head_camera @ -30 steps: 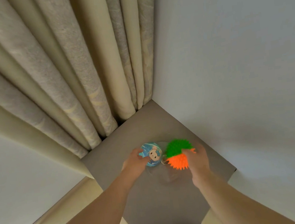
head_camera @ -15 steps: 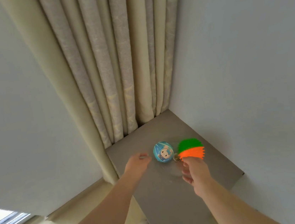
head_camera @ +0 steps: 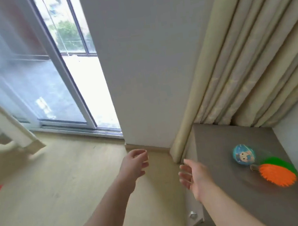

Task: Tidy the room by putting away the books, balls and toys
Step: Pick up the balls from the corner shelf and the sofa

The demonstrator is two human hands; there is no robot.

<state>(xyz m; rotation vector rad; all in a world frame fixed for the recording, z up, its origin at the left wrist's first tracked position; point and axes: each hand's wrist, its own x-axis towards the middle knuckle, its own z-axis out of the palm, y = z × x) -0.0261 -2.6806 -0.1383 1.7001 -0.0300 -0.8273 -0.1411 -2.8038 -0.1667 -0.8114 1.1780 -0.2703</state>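
At lower right, the blue cartoon ball [head_camera: 244,155] and the orange-and-green spiky ball [head_camera: 277,173] lie close together on the grey surface [head_camera: 240,206], below the curtain [head_camera: 249,53]. At lower centre, the left hand [head_camera: 134,164] hangs over the wooden floor [head_camera: 50,190] with a loosely curled grip. The right hand [head_camera: 195,175], by the surface's left edge, has its grip spread. Both are empty.

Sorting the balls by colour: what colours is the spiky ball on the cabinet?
The spiky ball is half orange, half green; head view.
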